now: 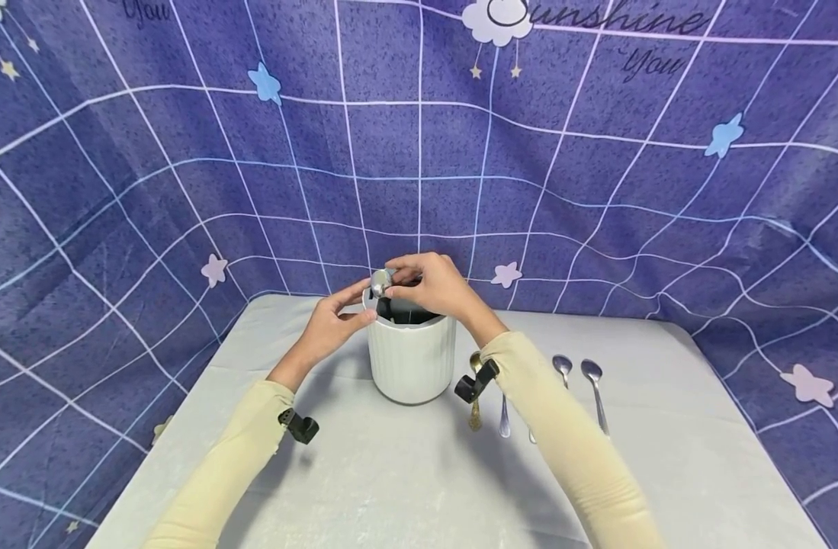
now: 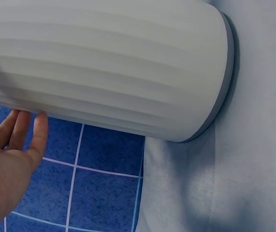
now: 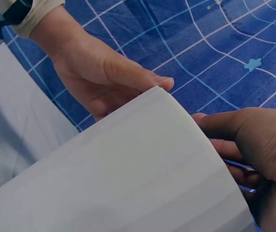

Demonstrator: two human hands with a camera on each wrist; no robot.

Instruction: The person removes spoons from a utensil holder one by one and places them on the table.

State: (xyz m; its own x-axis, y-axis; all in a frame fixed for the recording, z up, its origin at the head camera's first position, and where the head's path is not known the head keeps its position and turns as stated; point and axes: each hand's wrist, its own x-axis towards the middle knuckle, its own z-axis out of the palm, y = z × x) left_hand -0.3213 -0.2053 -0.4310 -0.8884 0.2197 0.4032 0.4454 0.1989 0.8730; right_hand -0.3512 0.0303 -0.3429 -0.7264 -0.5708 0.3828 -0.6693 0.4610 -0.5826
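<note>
A white ribbed canister with a dark inside stands upright on the table. My left hand holds it at the left of its rim, thumb at the near edge and fingers farther back. In the left wrist view, fingertips of that hand lie against the canister's side. Over the opening, my right hand pinches a silver spoon, its rounded bowl showing at the left of the rim. The spoon's handle is hidden by the right hand. The right wrist view shows the canister's wall between both hands.
To the right of the canister, several spoons lie side by side on the white cloth: a gold spoon and silver ones, including a silver spoon at the far right. My right sleeve covers parts of them. A purple grid-patterned curtain hangs behind.
</note>
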